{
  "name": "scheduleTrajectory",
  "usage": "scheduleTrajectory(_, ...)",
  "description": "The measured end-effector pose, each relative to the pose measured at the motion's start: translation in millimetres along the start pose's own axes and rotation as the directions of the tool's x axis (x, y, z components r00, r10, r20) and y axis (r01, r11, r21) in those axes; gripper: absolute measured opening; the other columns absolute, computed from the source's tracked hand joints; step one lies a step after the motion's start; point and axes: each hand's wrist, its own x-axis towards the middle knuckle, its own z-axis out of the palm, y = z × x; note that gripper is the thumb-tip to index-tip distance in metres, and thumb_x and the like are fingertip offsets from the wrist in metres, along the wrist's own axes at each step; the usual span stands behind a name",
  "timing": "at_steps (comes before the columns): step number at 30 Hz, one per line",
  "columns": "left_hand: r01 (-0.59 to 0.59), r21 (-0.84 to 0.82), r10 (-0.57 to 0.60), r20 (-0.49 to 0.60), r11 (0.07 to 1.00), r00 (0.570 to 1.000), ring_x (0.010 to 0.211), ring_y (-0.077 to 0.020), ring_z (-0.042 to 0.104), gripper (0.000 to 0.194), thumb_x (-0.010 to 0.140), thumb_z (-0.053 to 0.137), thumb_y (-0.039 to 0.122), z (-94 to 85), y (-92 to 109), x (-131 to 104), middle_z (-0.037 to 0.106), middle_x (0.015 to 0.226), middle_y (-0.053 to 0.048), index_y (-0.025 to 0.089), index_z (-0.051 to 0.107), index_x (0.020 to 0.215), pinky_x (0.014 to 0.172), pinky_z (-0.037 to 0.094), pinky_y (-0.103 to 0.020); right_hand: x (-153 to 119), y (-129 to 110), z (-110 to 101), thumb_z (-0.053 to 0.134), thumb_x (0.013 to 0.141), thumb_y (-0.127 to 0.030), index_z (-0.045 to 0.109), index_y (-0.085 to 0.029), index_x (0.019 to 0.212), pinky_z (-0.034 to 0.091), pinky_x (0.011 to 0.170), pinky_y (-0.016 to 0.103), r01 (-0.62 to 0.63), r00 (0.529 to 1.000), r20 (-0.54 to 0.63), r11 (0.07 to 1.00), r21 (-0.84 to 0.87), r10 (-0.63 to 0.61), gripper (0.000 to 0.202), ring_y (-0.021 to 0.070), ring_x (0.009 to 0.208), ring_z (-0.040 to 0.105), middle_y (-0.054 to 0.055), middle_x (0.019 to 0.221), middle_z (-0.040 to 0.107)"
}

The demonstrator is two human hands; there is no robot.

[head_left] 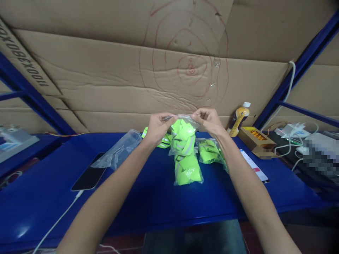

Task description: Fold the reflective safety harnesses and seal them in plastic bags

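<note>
My left hand [158, 126] and my right hand [208, 120] pinch the top edge of a clear plastic bag [184, 135], one at each end. Folded neon-yellow fabric with grey reflective strips fills it. Just below and nearer to me, another bag of the same fabric [188, 171] lies on the blue table. More bagged neon fabric [209, 151] rests by my right forearm. Behind my left hand, a neon piece with reflective stripes [164, 141] is partly hidden. An unfilled clear plastic bag [119, 150] lies to the left of my left hand.
The blue table [148, 201] backs onto a cardboard wall [106, 77]. A black phone [88, 176] with a white cable lies left, under the clear bag's edge. At right are a lit phone [254, 165], a bottle [239, 118], an open cardboard box [256, 141] and cables.
</note>
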Motion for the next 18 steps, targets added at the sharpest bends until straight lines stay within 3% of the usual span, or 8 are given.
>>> scheduleTrajectory(2,0.036,-0.049,-0.037,-0.009,0.998,0.999,0.069,-0.0163,0.066,0.050,0.060,0.098,0.057,1.7,-2.4,-0.2,0.079,0.080,-0.007,0.014,0.082,0.081,0.063,0.052,-0.024,-3.6,1.9,-1.8,0.092,0.060,-0.072,0.073,-0.016,0.073,0.042,0.060,0.027,0.019,0.999,-0.035,0.999,-0.029,-0.020,0.060,0.0134,0.064,0.056,0.003,0.071,0.069)
scheduleTrajectory(6,0.075,-0.095,-0.076,-0.015,0.993,0.997,0.070,-0.0175,0.068,0.050,0.058,0.100,0.054,5.0,-7.2,-1.1,0.080,0.083,-0.009,0.014,0.083,0.083,0.063,0.053,-0.025,-10.9,6.1,-6.7,0.091,0.065,-0.070,0.073,-0.016,0.080,0.043,0.062,0.026,0.033,0.999,0.001,0.999,-0.022,-0.033,0.059,0.0122,0.064,0.056,0.002,0.071,0.068)
scheduleTrajectory(10,0.094,-0.145,-0.102,-0.052,0.985,0.993,0.074,-0.0196,0.071,0.050,0.056,0.101,0.051,11.8,-13.8,-4.9,0.080,0.085,-0.010,0.013,0.084,0.085,0.065,0.056,-0.026,-17.8,14.5,-10.4,0.089,0.063,-0.074,0.071,-0.017,0.089,0.039,0.057,0.024,0.014,0.994,-0.104,1.000,-0.018,-0.016,0.065,0.0100,0.057,0.050,-0.003,0.064,0.062)
scheduleTrajectory(13,0.095,-0.182,-0.120,-0.127,0.979,0.985,0.071,-0.0187,0.071,0.050,0.058,0.098,0.052,19.6,-21.2,-6.1,0.079,0.081,-0.008,0.014,0.082,0.086,0.064,0.057,-0.027,-33.3,18.6,-9.1,0.087,0.066,-0.073,0.069,-0.018,0.114,0.050,0.065,0.027,-0.082,0.989,-0.122,0.996,-0.019,0.079,0.076,0.0148,0.070,0.065,0.002,0.084,0.074)
scheduleTrajectory(18,0.110,-0.225,-0.158,-0.205,0.968,0.966,0.074,-0.0185,0.073,0.050,0.067,0.090,0.057,41.2,-32.2,-1.6,0.078,0.088,-0.009,0.014,0.076,0.090,0.065,0.059,-0.028,-63.7,17.1,-0.7,0.085,0.080,-0.058,0.068,-0.017,0.129,0.058,0.090,0.033,-0.112,0.986,0.091,0.962,-0.248,0.138,0.066,0.0228,0.104,0.074,0.010,0.122,0.078)
